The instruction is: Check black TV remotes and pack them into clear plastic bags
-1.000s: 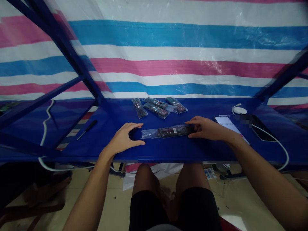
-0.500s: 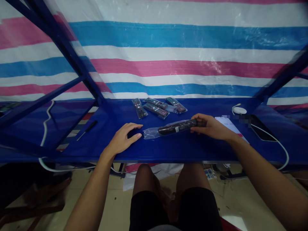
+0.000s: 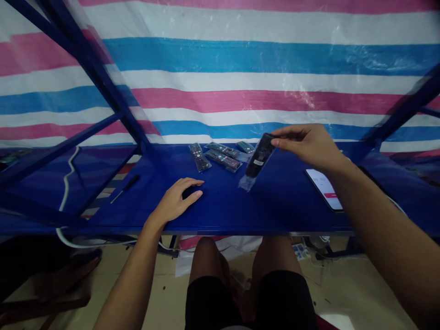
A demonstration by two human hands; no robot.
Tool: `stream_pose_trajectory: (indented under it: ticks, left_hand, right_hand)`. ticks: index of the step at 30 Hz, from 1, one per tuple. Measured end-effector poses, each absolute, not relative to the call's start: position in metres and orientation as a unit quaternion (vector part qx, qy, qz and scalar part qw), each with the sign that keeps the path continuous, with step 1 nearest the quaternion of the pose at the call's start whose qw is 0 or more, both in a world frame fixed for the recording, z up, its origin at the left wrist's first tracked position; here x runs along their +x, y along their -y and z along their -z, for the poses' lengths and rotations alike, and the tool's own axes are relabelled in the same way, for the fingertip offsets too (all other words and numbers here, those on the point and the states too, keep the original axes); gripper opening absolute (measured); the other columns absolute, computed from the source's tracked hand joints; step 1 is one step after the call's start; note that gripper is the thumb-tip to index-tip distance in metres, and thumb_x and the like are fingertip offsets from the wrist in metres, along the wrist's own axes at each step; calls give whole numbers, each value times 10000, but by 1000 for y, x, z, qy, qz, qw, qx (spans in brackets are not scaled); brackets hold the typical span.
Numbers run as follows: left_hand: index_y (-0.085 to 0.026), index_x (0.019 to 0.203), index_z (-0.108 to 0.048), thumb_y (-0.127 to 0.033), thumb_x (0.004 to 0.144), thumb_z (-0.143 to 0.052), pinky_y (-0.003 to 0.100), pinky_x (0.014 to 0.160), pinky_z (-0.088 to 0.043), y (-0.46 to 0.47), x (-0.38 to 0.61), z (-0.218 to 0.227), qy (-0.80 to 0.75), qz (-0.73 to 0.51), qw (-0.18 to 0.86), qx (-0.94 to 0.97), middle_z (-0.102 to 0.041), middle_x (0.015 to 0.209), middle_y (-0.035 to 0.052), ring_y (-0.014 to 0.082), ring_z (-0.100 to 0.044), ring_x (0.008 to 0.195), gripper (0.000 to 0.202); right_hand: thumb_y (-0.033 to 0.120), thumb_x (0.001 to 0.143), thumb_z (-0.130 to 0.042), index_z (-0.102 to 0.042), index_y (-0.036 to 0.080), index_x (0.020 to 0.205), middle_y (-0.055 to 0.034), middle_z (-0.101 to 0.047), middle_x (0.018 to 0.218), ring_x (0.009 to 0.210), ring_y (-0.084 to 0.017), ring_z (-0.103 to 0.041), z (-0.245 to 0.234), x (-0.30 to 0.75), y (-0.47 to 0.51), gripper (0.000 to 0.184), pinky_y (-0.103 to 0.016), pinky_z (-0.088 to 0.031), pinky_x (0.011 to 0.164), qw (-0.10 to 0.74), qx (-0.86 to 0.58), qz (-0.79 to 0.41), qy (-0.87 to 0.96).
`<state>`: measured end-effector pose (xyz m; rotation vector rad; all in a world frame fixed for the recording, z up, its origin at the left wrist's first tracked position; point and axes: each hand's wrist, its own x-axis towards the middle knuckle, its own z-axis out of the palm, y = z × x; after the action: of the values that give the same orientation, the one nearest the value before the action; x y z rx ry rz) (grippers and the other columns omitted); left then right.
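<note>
My right hand (image 3: 309, 144) is raised above the blue table (image 3: 275, 201) and pinches the top end of a black remote control in a clear plastic bag (image 3: 257, 158). The bagged remote hangs tilted, its loose bag end pointing down toward the table. My left hand (image 3: 178, 199) rests on the table near the front edge, fingers curved and apart, holding nothing. Several more bagged remotes (image 3: 220, 156) lie in a row at the back of the table, just behind the hanging one.
A lit phone (image 3: 325, 188) lies on the table to the right, partly behind my right forearm. A small screwdriver (image 3: 125, 188) lies at the left. A white cable (image 3: 67, 178) runs down the left side. Blue frame bars and a striped tarp stand behind.
My right hand has lifted the bagged remote off the table and swung it up and back toward the row of remotes. The left hand has stayed in place.
</note>
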<state>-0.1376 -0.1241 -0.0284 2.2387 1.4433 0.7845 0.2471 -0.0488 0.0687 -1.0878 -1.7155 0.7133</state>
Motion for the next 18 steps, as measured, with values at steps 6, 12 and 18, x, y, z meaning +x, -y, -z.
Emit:
stream_pose_trajectory:
  ticks: [6, 12, 18]
  left_hand:
    - [-286, 1276, -698, -560, 1006, -561, 509, 1139, -419, 125, -139, 29, -520, -271, 162, 794, -701, 1325, 60, 309, -620, 1242, 408]
    - [-271, 1236, -715, -558, 1000, -579, 491, 1108, -454, 121, -137, 31, -530, -285, 168, 781, -717, 1281, 64, 292, -639, 1212, 396]
    - [-263, 1220, -734, -543, 1012, -560, 407, 895, -547, 118, -131, 26, -547, -331, 207, 741, -753, 1179, 57, 266, -705, 1040, 389]
  right_hand:
    - [396, 749, -903, -794, 206, 1052, -64, -800, 916, 947, -292, -765, -91, 228, 43, 375, -458, -646, 830, 529, -395, -293, 692]
    - [414, 788, -870, -785, 184, 1089, -83, -806, 864, 867, -297, -778, -87, 223, 45, 388, -490, -656, 808, 537, -407, -301, 674]
    - [412, 841, -825, -736, 243, 1208, -88, -807, 992, 1054, -331, -757, -89, 212, 61, 413, -507, -645, 867, 582, -370, -264, 675]
